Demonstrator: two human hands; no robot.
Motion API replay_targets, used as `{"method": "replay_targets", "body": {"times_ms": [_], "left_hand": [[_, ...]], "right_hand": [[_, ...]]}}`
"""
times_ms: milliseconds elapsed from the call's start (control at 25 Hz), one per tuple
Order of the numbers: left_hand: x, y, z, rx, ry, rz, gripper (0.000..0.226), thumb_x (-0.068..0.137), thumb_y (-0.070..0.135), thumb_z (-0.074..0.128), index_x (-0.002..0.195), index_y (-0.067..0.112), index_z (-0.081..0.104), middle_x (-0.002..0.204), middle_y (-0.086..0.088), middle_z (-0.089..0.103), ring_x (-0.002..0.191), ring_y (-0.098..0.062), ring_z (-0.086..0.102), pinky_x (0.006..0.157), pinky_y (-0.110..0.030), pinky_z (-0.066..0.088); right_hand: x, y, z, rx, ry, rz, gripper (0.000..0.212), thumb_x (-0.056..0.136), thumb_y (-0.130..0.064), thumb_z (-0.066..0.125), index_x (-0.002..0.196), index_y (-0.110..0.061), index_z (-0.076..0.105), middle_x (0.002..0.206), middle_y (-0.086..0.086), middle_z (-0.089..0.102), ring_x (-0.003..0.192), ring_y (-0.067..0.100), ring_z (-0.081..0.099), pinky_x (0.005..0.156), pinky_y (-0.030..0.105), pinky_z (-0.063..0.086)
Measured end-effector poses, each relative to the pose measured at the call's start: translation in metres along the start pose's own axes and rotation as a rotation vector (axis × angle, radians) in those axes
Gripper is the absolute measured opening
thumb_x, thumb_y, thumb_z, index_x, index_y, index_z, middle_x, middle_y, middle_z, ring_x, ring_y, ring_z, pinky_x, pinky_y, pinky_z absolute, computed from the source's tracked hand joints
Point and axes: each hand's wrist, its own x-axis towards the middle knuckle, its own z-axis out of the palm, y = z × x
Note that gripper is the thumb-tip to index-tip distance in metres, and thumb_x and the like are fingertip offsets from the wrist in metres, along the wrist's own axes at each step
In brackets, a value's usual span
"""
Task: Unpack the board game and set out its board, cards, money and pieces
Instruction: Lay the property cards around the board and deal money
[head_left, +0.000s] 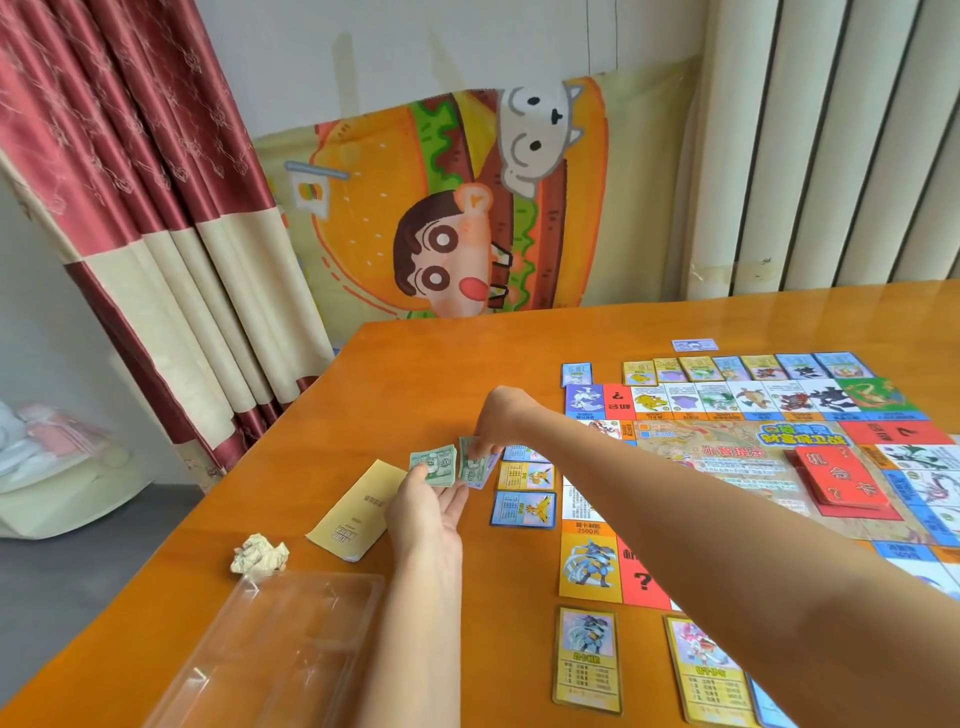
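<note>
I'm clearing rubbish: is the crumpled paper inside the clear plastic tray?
No, the crumpled paper lies on the table, just past the clear plastic tray.

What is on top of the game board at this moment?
A red card deck lies on the game board near its middle. The deck covers the print beneath it, and the right forearm hides part of the board's near side.

Left grip (428, 504) palm-up, thumb over money stack (435, 463); right arm outstretched, right grip (501, 415) pinching notes (470, 460).
</note>
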Motion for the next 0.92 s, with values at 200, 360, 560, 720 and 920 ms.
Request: {"method": "replay_targets", "body": {"times_ms": [200, 360, 560, 720, 920], "left_hand": [[-0.003, 0.000, -0.003, -0.014, -0.022, -0.015, 0.031, 0.099, 0.012, 0.042, 0.126, -0.004, 0.047, 0.111, -0.023, 0.055, 0.112, -0.037, 0.057, 0.088, -0.040, 0.047], [-0.004, 0.000, -0.003, -0.014, -0.025, -0.019, 0.033, 0.099, 0.012, 0.043, 0.126, -0.006, 0.046, 0.110, -0.023, 0.055, 0.108, -0.036, 0.058, 0.086, -0.038, 0.048], [-0.005, 0.001, -0.003, -0.008, -0.031, -0.037, 0.033, 0.099, 0.013, 0.045, 0.125, -0.006, 0.048, 0.109, -0.022, 0.056, 0.102, -0.033, 0.059, 0.086, -0.037, 0.049], [-0.007, 0.002, -0.004, -0.010, -0.035, -0.044, 0.032, 0.099, 0.014, 0.045, 0.123, -0.006, 0.049, 0.106, -0.021, 0.056, 0.103, -0.033, 0.060, 0.090, -0.039, 0.049], [-0.008, 0.002, -0.006, 0.025, -0.081, -0.113, 0.029, 0.100, 0.016, 0.043, 0.121, -0.002, 0.048, 0.108, -0.021, 0.056, 0.113, -0.037, 0.057, 0.094, -0.043, 0.048]], "right_hand": [[-0.004, 0.002, 0.010, 0.306, 0.156, 0.014, 0.044, 0.069, -0.016, 0.082, 0.107, -0.001, 0.065, 0.105, 0.015, 0.064, 0.082, 0.021, 0.050, 0.051, 0.020, 0.035], [-0.003, -0.009, 0.010, 0.121, 0.083, 0.041, 0.055, 0.071, -0.036, 0.082, 0.115, -0.009, 0.064, 0.098, 0.004, 0.061, 0.090, 0.024, 0.056, 0.071, 0.029, 0.050], [-0.003, -0.016, 0.001, 0.004, -0.079, 0.087, 0.063, 0.078, -0.040, 0.076, 0.131, -0.012, 0.054, 0.115, 0.006, 0.052, 0.121, 0.033, 0.047, 0.107, 0.060, 0.025], [-0.005, -0.028, -0.004, -0.109, -0.162, 0.089, 0.073, 0.079, -0.034, 0.076, 0.142, -0.017, 0.043, 0.144, 0.004, 0.041, 0.135, 0.035, 0.035, 0.108, 0.065, 0.018], [-0.018, -0.037, -0.007, -0.224, -0.119, -0.048, 0.062, 0.084, -0.034, 0.071, 0.139, -0.021, 0.048, 0.141, 0.001, 0.044, 0.134, 0.029, 0.036, 0.107, 0.057, 0.029]]}}
